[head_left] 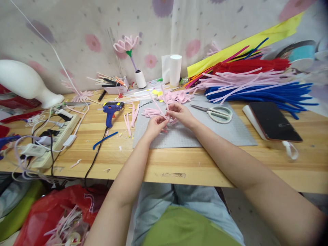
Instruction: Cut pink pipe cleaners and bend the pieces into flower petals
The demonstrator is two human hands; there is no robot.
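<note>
My left hand and my right hand meet above the grey cutting mat. Both have their fingers pinched on pink pipe cleaners, whose two free ends stick up and away from me in a V shape. Behind my left hand lies a bundle of short pink pipe cleaner pieces on the mat. Folded pink petal shapes are piled just beyond my right hand. To the right, scissors with pale green handles rest on the mat.
A blue glue gun and a crowded power strip are on the left. Long blue pipe cleaners, with pink and red ones, are heaped at the back right. A phone lies at right. A pink flower stands behind.
</note>
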